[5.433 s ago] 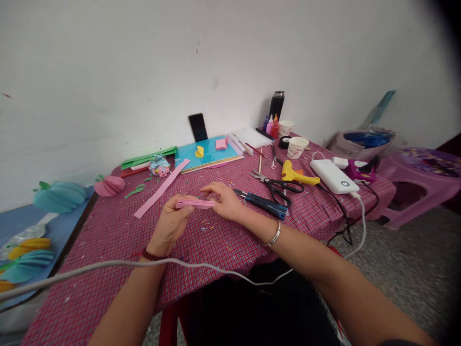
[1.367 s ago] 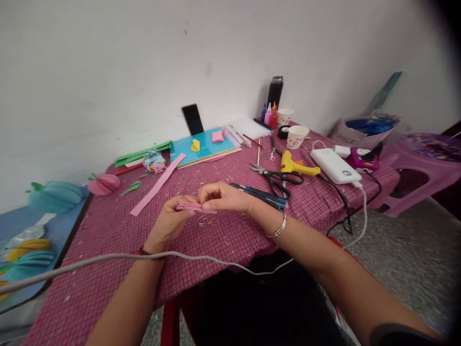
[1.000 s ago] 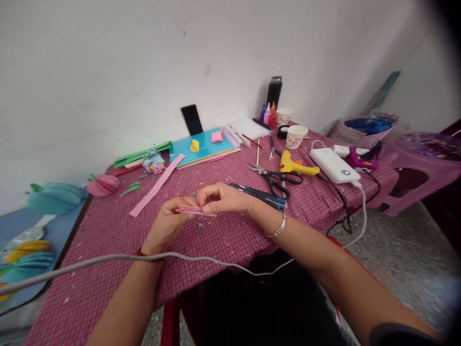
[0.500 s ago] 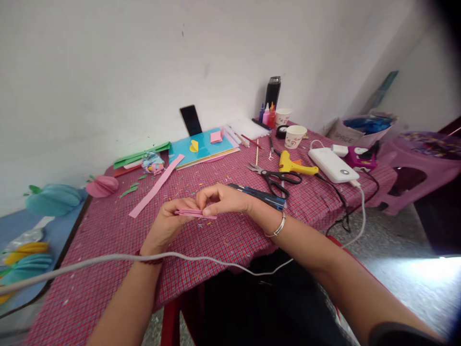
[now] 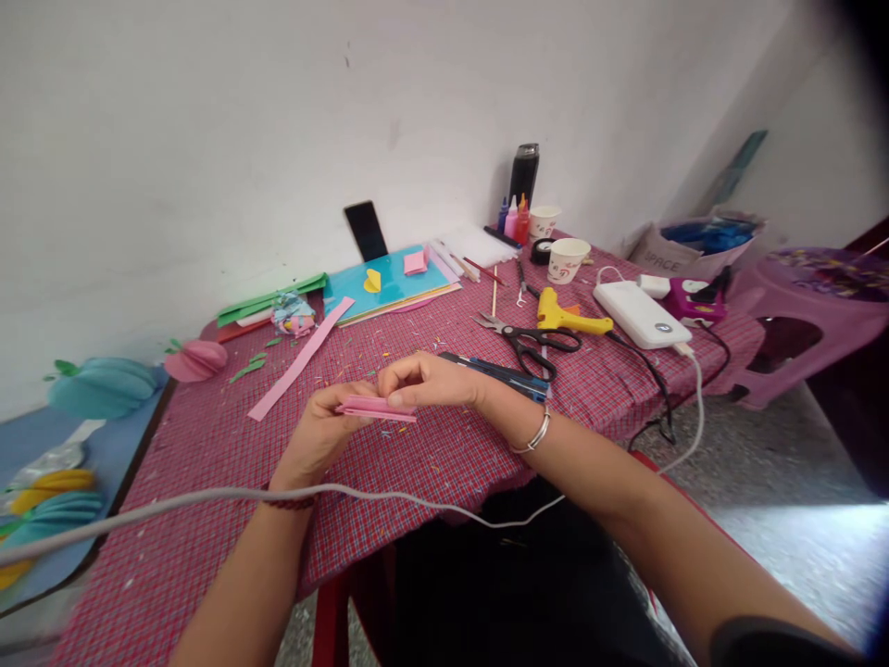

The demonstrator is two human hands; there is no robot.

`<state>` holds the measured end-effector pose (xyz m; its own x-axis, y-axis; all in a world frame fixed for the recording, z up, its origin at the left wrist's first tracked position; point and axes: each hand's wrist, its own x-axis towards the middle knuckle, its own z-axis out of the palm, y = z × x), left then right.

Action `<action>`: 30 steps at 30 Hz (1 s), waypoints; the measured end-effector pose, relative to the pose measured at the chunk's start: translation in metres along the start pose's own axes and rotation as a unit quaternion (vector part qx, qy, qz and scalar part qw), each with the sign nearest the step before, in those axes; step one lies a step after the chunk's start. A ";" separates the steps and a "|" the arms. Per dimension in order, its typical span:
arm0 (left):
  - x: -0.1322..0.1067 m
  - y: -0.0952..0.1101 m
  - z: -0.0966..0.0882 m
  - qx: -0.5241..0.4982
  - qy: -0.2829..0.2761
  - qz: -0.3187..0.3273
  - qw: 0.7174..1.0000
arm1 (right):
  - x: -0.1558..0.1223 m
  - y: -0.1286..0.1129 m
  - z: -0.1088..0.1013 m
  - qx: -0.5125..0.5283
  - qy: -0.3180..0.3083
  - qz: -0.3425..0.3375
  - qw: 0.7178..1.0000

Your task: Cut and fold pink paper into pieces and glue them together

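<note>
Between my two hands is a small stack of folded pink paper (image 5: 375,409), held just above the checked tablecloth (image 5: 389,472). My left hand (image 5: 326,431) pinches its left end, thumb and fingers closed on it. At the other end, my right hand (image 5: 431,382) grips the paper with thumb and bent fingers, and its layers stand slightly parted. A long pink paper strip (image 5: 302,359) lies behind my left hand. Beside my right wrist are a blue-black cutter-like tool (image 5: 496,375) and black-handled scissors (image 5: 532,343).
A yellow glue gun (image 5: 573,318) and a white power bank (image 5: 643,313) lie at the right, with cords. A white cable (image 5: 431,505) crosses in front of my forearms. Blue sheets (image 5: 389,287), a phone (image 5: 365,230) and paper cups (image 5: 568,260) stand toward the wall. Paper pumpkins (image 5: 196,359) sit left.
The layers of the pink paper have opened a little, showing more of the upper face. Both hands stay in nearly the same place.
</note>
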<state>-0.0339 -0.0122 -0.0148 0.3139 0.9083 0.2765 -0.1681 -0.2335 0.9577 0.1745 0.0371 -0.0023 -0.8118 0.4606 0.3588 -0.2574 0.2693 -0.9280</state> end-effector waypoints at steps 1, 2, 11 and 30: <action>-0.001 -0.001 -0.001 0.002 0.007 -0.005 1.000 | 0.000 0.000 0.000 -0.009 0.006 0.000 1.000; -0.001 -0.002 -0.003 0.005 0.014 -0.010 1.000 | 0.000 0.001 0.000 -0.018 0.014 0.000 1.000; -0.004 -0.009 -0.010 0.034 0.058 -0.026 0.997 | 0.002 0.005 0.006 -0.064 0.090 -0.007 0.994; 0.000 0.001 0.023 0.206 0.179 0.123 0.954 | 0.009 0.024 0.009 0.072 0.159 0.050 0.983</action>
<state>-0.0128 -0.0208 -0.0121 -0.0402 0.8518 0.5223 0.2089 -0.5040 0.8381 0.1568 0.0402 -0.0221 -0.6379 0.7259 0.2573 -0.2757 0.0967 -0.9564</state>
